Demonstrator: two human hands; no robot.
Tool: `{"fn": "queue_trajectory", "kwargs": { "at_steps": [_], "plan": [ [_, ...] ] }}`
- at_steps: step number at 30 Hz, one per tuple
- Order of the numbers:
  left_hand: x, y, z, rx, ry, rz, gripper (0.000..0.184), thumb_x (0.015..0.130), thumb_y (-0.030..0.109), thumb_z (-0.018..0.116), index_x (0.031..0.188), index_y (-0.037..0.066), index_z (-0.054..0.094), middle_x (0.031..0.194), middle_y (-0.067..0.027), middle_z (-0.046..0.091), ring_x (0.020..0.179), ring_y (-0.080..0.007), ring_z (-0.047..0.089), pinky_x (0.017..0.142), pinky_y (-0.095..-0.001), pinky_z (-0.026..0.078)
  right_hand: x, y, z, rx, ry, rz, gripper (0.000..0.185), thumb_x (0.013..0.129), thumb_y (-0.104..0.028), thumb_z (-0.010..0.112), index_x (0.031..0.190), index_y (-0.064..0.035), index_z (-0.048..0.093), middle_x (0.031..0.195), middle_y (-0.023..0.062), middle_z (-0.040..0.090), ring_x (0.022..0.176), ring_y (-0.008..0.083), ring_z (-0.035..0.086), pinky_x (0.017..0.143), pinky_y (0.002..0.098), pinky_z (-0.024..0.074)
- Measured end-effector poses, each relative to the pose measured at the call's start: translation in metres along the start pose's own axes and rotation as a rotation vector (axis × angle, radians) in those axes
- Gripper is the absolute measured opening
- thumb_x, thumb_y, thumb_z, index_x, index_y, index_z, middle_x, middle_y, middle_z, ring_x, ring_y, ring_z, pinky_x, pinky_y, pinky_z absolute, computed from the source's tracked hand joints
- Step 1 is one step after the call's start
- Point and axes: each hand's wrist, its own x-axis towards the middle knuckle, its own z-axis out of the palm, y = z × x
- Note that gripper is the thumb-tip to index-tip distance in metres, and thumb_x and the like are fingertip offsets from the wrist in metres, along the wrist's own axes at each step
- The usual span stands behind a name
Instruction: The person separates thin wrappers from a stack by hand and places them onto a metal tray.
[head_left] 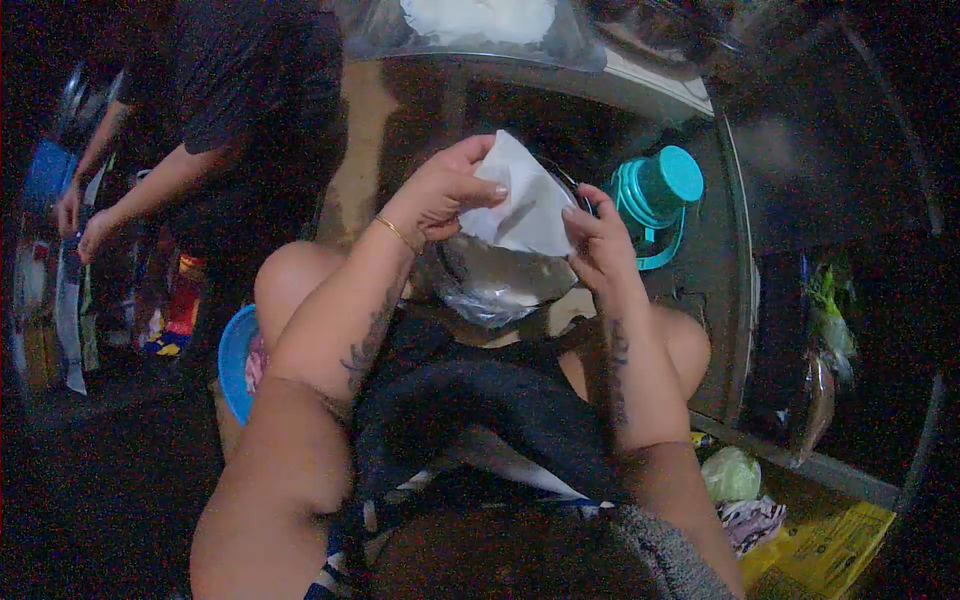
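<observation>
Both my hands hold a white sheet, which looks like thin paper or cloth, in front of me. My left hand (445, 190) pinches its left side between thumb and fingers. On the right edge, my right hand (603, 240) grips the white sheet (525, 205). Beneath it is a round metal vessel (520, 285) between my knees, with clear plastic (490, 308) at its near rim. The sheet covers the far part of the vessel, so what lies there is hidden.
A turquoise bucket (647, 195) stands right of my right hand. A co-worker (250, 120) is at the left. A blue basin (236, 365) sits by my left leg. Clear plastic with white contents (480, 18) lies at the top. A yellow bag (835, 550) is at the lower right.
</observation>
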Motion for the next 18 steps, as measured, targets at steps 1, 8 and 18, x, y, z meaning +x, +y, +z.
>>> {"fn": "queue_trajectory", "kwargs": {
  "at_steps": [1,8,18],
  "plan": [
    [-0.001,0.001,0.004,-0.013,-0.011,0.013,0.064,0.073,0.007,0.072,0.130,0.005,0.041,0.109,-0.0075,0.062,0.097,-0.0215,0.062,0.085,-0.0348,0.051,0.000,0.003,0.001,-0.089,0.024,-0.079,0.035,0.083,-0.011,0.065,0.114,-0.0060,0.050,0.089,0.0043,0.059,0.079,0.0168,0.056,0.070,0.0293,0.0464],
    [0.005,-0.011,-0.002,0.226,-0.020,-0.028,0.078,0.067,0.001,0.072,0.135,0.005,0.035,0.112,-0.0094,0.062,0.099,-0.0213,0.062,0.086,-0.0332,0.049,0.008,0.029,0.014,-0.538,-0.025,-0.297,0.028,0.080,-0.026,0.071,0.092,-0.0014,0.063,0.084,0.0085,0.064,0.079,0.0185,0.060,0.073,0.0284,0.0470],
    [-0.004,-0.012,0.018,0.491,-0.008,0.001,0.073,0.070,-0.010,0.060,0.136,0.003,0.034,0.116,-0.0101,0.059,0.106,-0.0163,0.057,0.090,-0.0301,0.045,-0.006,0.032,0.027,-0.591,0.086,-0.396,0.061,0.070,-0.016,0.078,0.119,-0.0033,0.044,0.098,0.0067,0.056,0.086,0.0187,0.056,0.074,0.0320,0.0468]
  ]
}}
